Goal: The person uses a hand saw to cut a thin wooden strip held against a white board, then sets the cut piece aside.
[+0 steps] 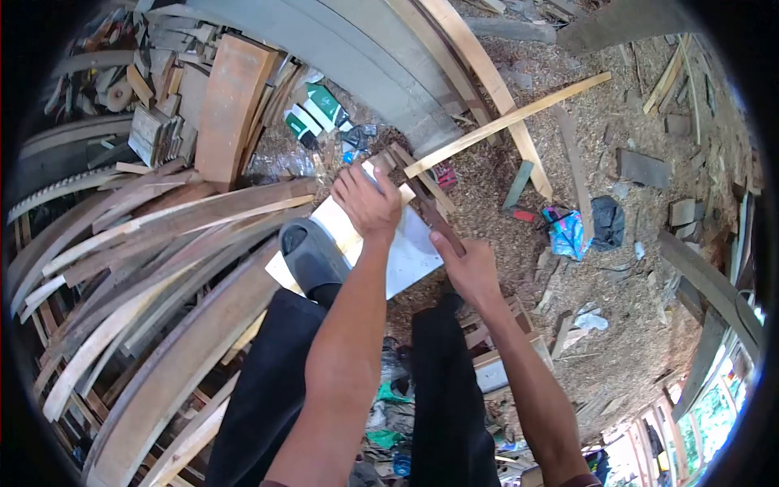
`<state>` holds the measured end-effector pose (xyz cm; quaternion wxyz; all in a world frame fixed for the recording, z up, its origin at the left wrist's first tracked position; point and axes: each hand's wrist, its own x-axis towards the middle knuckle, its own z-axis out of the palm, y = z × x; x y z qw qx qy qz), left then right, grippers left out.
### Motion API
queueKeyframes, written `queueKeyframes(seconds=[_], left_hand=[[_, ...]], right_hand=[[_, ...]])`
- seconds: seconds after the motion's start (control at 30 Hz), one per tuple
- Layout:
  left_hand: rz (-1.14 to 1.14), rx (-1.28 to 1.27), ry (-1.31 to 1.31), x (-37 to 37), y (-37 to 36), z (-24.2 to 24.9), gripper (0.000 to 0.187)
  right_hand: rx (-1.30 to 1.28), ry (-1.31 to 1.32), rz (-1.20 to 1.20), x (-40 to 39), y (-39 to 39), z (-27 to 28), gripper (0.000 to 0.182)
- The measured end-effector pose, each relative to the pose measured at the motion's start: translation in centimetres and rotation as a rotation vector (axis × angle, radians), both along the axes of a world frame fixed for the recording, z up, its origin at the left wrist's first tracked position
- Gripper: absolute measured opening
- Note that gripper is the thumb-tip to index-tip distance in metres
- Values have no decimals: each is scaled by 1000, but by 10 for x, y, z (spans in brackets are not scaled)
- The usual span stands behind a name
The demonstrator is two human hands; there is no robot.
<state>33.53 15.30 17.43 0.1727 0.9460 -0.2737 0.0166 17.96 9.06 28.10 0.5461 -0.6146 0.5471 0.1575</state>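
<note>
A white flat board (415, 258) lies slanted below me, with a foot in a dark grey slip-on shoe (308, 252) resting on it. Over the board's upper part, my left hand (369, 201) is closed with curled fingers around a pale piece of wood (406, 193), whose end sticks out beside the knuckles. My right hand (472, 272) grips the near end of a dark brown wooden strip (436, 219), thumb along its top. The strip runs up past the board's right edge toward my left hand. My palms hide most of what they hold.
Long curved planks (178, 349) are stacked at the left. A pale wooden batten (511, 122) crosses another plank at the upper right. Wood shavings cover the ground (617, 325), with a blue plastic wrapper (566, 233) and a black bag (607, 222). Green-and-white boxes (323, 107) lie ahead.
</note>
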Motion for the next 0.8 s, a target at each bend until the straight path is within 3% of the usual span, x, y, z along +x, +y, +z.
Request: queueKeyframes(seconds=[0.07,0.17,0.23,0.37,0.53,0.6,0.67,0.8], left_hand=[[31,1,50,-3,-4,3,34],[-5,-64,18,-3,-1,5,40],[3,-97,14,-3,0,0,42],[16,-208,88,-7,3,0,43],[19,-352,147,-13,5,1,36],[-40,-429,197,-15,4,1,34],[-24,-478,204,-19,1,1,33],[-155,-469,139,-21,-2,22,32]], right_hand=[[-153,-82,-48,-17,7,-9,47],[-98,-103,-144,-14,8,-23,40],[-327,-267,-284,-6,14,-46,37],[-350,-376,-407,30,9,-72,39],[-251,-522,-506,59,18,-90,28],[-199,-536,-529,58,15,-95,23],[-194,-378,-443,48,2,-98,20],[-381,-410,-486,22,-50,-85,16]])
